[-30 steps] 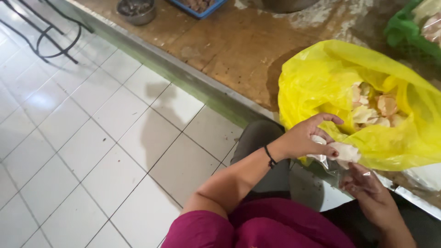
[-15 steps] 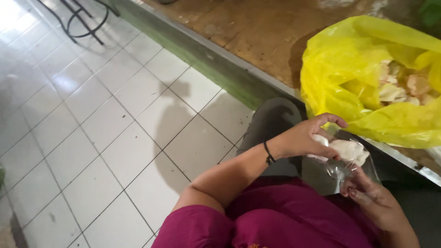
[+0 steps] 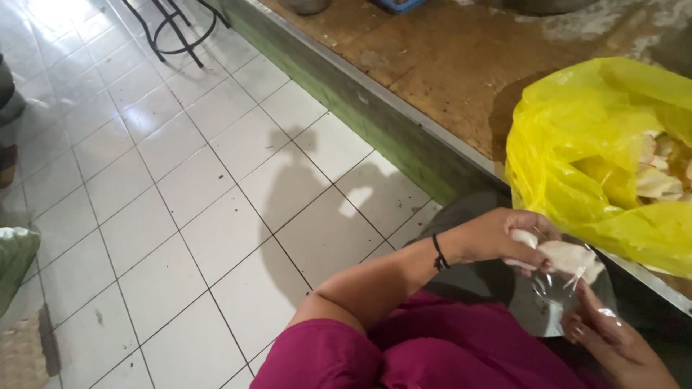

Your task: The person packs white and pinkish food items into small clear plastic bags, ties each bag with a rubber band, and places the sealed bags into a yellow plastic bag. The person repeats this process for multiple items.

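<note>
**A food stall or market prep counter**

We seem to be at a small food-vending or market workspace. A worn, stained wooden counter (image 3: 461, 65) with a metal edge runs above a white tiled floor (image 3: 180, 216). A large yellow plastic bag (image 3: 605, 166) of pale crackers (image 3: 659, 180) sits on it, and the black metal legs of a stool (image 3: 169, 29) stand on the tiles.

pale pieces (image 3: 559, 256): off-white, flat, irregular; a small stack pinched in the left hand (image 3: 515, 238), tilted toward the bag's mouth
clear plastic bag (image 3: 551, 306): small, transparent, crinkled; held open from below by the right hand (image 3: 613, 338), hanging just beside the bench edge, above the lap
</note>
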`<state>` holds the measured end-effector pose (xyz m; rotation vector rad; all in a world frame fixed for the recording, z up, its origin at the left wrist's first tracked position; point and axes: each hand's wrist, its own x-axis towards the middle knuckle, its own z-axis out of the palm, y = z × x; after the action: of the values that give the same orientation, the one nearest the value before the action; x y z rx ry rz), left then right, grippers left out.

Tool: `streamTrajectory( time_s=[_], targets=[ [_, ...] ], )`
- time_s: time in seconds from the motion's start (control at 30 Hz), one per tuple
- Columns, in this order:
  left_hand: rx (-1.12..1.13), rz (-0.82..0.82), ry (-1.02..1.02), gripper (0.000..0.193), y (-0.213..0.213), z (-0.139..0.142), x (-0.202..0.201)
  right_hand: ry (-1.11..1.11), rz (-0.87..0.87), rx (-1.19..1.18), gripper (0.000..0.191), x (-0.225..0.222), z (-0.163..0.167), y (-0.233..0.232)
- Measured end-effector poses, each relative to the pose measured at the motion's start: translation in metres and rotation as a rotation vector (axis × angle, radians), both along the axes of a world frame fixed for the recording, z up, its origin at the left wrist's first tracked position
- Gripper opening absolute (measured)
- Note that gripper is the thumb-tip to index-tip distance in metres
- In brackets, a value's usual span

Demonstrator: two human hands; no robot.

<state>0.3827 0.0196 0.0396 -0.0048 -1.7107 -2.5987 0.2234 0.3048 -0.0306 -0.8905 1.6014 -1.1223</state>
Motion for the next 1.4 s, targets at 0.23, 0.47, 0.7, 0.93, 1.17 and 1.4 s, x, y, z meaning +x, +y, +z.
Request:
streamTrajectory(
  time_s=[0.23, 0.47, 0.7, 0.93, 1.17, 1.4],
  targets=[
    [-0.026, -0.08, 0.171, 0.046, -0.019, -0.025, -0.029, -0.468, 0.285, -0.337, 0.084, -0.051, -0.047, -0.016],
    [-0.034, -0.004, -0.034, 0.055, -0.027, -0.037, -0.037, -0.049, 0.024, -0.065, 0.092, -0.053, -0.06, -0.03],
    [0.175, 0.071, 0.026, 0.047, -0.026, -0.047, -0.041, -0.005, -0.362, -0.165, 0.051, -0.032, -0.045, -0.027],
    [0.237, -0.06, 0.04, 0.046, -0.018, -0.039, -0.037, -0.118, -0.237, -0.022, 0.064, -0.039, -0.051, -0.018],
    [-0.444, 0.034, 0.036, 0.054, -0.01, -0.041, -0.048, -0.161, -0.157, -0.214, 0.066, -0.039, -0.048, -0.015],
    [-0.39, 0.129, 0.186, 0.05, -0.005, -0.059, -0.049, 0.333, -0.09, -0.088, 0.06, -0.027, -0.025, -0.018]
  ],
)
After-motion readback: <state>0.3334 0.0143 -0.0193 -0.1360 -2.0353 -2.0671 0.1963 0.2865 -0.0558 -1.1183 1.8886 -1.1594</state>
